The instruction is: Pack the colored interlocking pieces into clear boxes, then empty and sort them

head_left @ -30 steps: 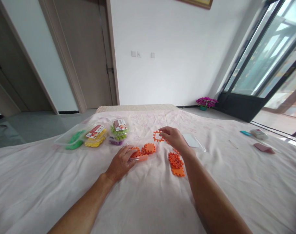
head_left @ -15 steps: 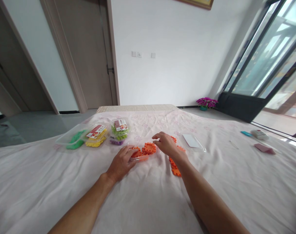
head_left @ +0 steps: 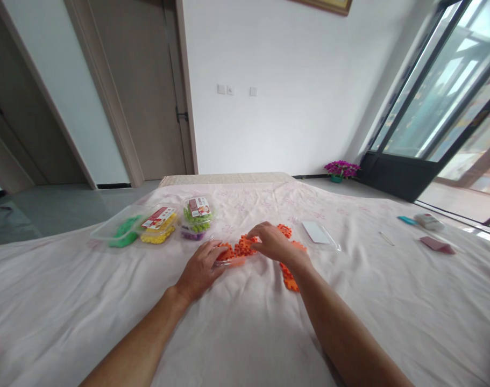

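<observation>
Head view, mid-frame: our left hand rests flat on the clear tray of orange tiles, while our right hand pinches one. They look light, stiff and toothed, so we'd grip the edges.

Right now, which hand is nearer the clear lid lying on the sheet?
Right. The right hand is just left of the clear lid, fingers on the orange pieces. The left hand rests farther left, on the orange pieces' tray.
</observation>
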Tool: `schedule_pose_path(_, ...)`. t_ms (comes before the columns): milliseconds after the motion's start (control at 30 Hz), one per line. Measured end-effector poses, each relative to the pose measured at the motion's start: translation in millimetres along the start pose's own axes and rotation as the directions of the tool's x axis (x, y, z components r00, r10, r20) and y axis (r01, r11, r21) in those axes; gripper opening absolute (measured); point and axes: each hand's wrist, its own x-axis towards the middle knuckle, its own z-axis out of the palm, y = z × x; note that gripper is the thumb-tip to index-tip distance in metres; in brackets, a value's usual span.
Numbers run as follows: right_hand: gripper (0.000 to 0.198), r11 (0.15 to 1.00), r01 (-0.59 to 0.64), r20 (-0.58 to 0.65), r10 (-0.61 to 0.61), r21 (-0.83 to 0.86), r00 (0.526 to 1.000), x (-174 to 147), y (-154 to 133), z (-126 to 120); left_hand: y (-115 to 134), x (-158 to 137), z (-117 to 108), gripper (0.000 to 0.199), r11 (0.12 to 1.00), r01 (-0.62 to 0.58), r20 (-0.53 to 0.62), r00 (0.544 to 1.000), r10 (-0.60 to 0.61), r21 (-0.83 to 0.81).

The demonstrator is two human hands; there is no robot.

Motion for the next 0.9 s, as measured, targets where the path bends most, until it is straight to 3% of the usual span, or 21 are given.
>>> schedule_pose_path(100, 0.025, 0.992, -0.094, -0.055, 0.099, 0.083, 0.994, -5, 12, -18, -1, 0, 2, 0.037, 1.0, -0.019, -0.029, 0.999, 0.018, -0.018)
schedule_pose_path(200, 0.027, 0.961, -0.265, -0.059, 0.27, 0.082, 0.961, -14, 29, -38, 0, -1, 2, 0.037, 0.999, -0.027, -0.047, 0.999, 0.026, -0.029)
schedule_pose_path(333, 0.02, 0.876, -0.476, 0.054, 0.48, -0.076, 0.875, -27, 54, -52, 1, 0, 0, 0.035, 1.0, -0.022, -0.043, 0.999, 0.022, -0.01)
schedule_pose_path(467, 0.026, 0.778, -0.593, 0.154, 0.625, -0.208, 0.765, -35, 72, -52, -1, -1, 2, 0.035, 1.0, -0.023, -0.041, 0.999, 0.023, 0.007)
schedule_pose_path(667, 0.037, 0.685, -0.672, 0.16, 0.724, -0.281, 0.671, -39, 82, -45, -4, -2, 5, 0.036, 1.0, -0.024, -0.036, 0.999, 0.024, 0.018)
schedule_pose_path(900, 0.034, 0.702, -0.656, 0.248, 0.712, -0.276, 0.657, -41, 83, -36, -2, -1, 3, 0.035, 1.0, -0.019, -0.036, 0.999, 0.019, 0.011)
